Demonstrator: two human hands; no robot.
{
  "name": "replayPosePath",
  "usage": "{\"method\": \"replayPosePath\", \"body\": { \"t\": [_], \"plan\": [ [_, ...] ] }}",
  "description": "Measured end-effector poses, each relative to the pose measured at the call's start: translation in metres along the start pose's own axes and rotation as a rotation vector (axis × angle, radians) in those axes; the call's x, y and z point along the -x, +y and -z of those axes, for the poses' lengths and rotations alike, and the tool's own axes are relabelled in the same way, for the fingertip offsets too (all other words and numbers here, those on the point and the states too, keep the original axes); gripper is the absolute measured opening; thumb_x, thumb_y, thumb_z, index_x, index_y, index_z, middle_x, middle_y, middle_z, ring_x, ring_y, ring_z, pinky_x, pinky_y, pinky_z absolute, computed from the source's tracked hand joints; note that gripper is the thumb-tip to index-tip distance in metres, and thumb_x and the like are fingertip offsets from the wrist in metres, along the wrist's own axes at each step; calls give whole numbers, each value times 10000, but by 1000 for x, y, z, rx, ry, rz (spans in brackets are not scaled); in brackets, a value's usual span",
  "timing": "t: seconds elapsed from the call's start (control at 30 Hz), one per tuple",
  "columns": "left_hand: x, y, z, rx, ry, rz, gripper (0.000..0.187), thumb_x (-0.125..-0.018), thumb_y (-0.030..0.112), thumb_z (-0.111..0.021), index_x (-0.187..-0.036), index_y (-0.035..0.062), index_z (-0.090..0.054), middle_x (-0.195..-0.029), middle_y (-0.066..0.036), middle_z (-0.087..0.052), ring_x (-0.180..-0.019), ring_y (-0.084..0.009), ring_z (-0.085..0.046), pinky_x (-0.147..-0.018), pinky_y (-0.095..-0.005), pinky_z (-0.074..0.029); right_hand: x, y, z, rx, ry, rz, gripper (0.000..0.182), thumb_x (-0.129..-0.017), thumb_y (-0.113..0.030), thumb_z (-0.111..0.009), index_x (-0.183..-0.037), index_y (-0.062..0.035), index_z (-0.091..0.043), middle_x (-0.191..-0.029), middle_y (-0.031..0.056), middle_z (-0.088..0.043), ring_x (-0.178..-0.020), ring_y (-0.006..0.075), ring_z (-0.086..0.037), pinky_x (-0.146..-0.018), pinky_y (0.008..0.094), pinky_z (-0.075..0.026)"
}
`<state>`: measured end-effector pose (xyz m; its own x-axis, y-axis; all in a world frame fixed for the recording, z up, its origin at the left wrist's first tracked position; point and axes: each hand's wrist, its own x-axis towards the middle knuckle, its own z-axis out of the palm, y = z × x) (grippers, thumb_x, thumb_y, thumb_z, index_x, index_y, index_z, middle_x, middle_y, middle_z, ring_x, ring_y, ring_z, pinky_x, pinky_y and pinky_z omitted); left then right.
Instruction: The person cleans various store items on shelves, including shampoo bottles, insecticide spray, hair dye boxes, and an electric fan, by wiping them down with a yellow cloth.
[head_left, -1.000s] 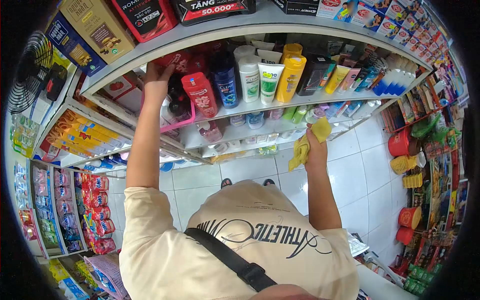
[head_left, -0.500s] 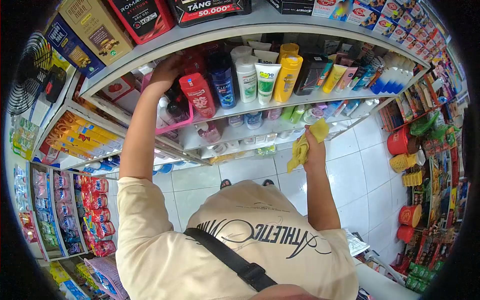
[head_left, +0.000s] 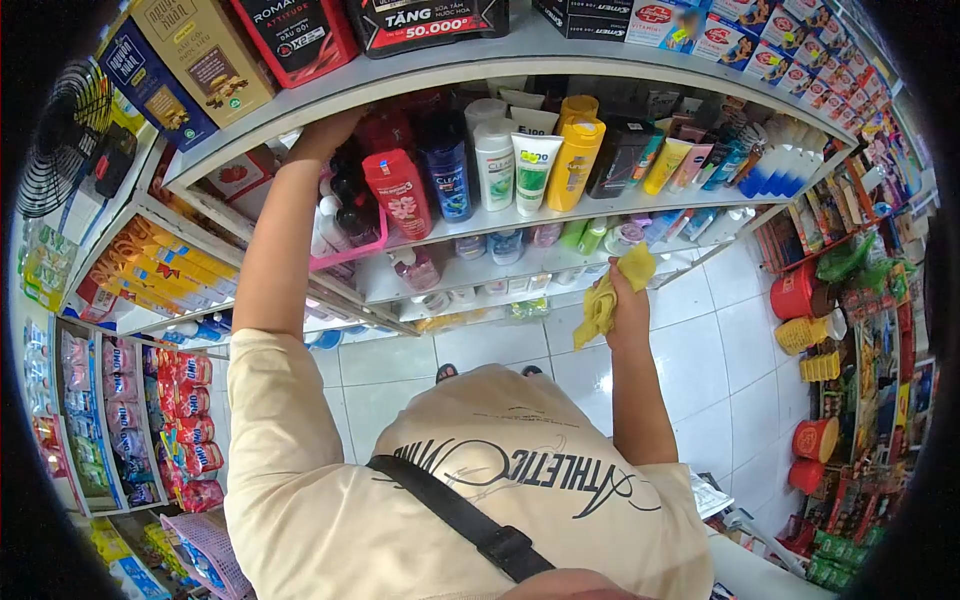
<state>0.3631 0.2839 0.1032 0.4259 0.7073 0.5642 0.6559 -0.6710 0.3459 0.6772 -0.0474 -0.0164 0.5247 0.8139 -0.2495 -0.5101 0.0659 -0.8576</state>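
Note:
My left hand (head_left: 333, 132) reaches deep into the upper shelf, above a pink basket (head_left: 350, 254) of dark and white bottles. Its fingers are hidden behind the shelf's front edge and the bottles. A red shampoo bottle (head_left: 398, 194) stands just right of the basket, beside a dark blue Clear bottle (head_left: 447, 170). My right hand (head_left: 629, 304) is closed round a crumpled yellow cloth (head_left: 601, 306), held in front of the lower shelves. White, green-and-white and yellow bottles (head_left: 576, 162) stand further right on the same shelf.
The shelf board (head_left: 560, 50) above carries boxes and large bottles. A black fan (head_left: 65, 140) is at the far left, over detergent packs (head_left: 190, 405). Red tubs (head_left: 815, 438) and packed goods line the right side. White floor tiles (head_left: 690, 350) lie below.
My left hand has gone deeper into the shelf, and its fingers have passed out of sight. The yellow cloth stays in my right hand. The view has shifted slightly.

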Motion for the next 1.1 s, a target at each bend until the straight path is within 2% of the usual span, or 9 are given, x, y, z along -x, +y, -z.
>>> {"method": "replayPosePath", "body": {
  "t": [0.13,0.43,0.6,0.73,0.83,0.9,0.93,1.0,1.1],
  "plan": [
    [-2,22,3,117,66,15,432,-814,339,-557,-1132,48,-525,-1174,-171,-506,-1105,-300,-460,-946,-362,-355,-1,1,7,-6,-16,-17,277,-864,-174,-525,-1096,-31,-475,-785,65,-516,-702,156,-536,-595,289,-473],
    [-15,23,14,153,109,21,469,-793,353,-592,-1150,57,-514,-1189,-164,-498,-1114,-302,-449,-953,-372,-344,-1,-5,14,18,-4,10,283,-858,-174,-533,-1095,-33,-472,-797,62,-518,-721,157,-537,-610,289,-472],
    [-11,12,15,28,63,63,492,-782,361,-611,-1160,62,-508,-1196,-159,-494,-1120,-303,-443,-956,-378,-338,-1,-8,10,33,18,4,284,-856,-166,-533,-1097,-32,-467,-799,61,-518,-726,153,-539,-613,285,-472],
    [0,-13,27,-243,-12,217,511,-773,367,-626,-1168,66,-504,-1203,-156,-491,-1124,-304,-438,-959,-383,-333,-3,-3,14,60,11,-7,290,-850,-164,-539,-1098,-33,-466,-798,64,-520,-718,156,-542,-607,282,-474],
    [14,-47,37,-368,63,258,526,-766,371,-638,-1173,69,-500,-1208,-154,-488,-1128,-304,-435,-961,-386,-330,-5,0,17,66,-9,-19,291,-846,-158,-540,-1099,-33,-466,-800,69,-522,-713,159,-547,-600,285,-477],
    [30,-79,44,-337,185,190,440,-811,329,-578,-1158,66,-515,-1182,-135,-514,-1115,-293,-456,-957,-371,-341,-8,5,17,58,-38,-27,291,-845,-155,-539,-1099,-34,-466,-803,72,-524,-714,162,-550,-597,287,-480],
    [35,-76,49,-319,249,155,400,-833,308,-548,-1150,65,-523,-1168,-125,-527,-1109,-287,-467,-955,-363,-347,-9,7,17,55,-37,-36,289,-846,-155,-536,-1099,-33,-466,-804,74,-526,-717,163,-552,-597,289,-481],
    [45,-67,48,207,431,267,381,-846,282,-537,-1150,54,-507,-1151,-137,-532,-1076,-295,-492,-933,-388,-381,-11,11,15,52,-40,-56,286,-848,-156,-531,-1098,-32,-467,-806,76,-528,-722,165,-556,-598,292,-485],
    [65,-9,47,999,697,416,353,-865,243,-521,-1150,38,-483,-1125,-154,-540,-1027,-306,-529,-900,-424,-431,-14,16,9,40,-64,-56,282,-853,-157,-523,-1100,-34,-469,-817,79,-531,-729,169,-560,-601,296,-487]
  ]
}}
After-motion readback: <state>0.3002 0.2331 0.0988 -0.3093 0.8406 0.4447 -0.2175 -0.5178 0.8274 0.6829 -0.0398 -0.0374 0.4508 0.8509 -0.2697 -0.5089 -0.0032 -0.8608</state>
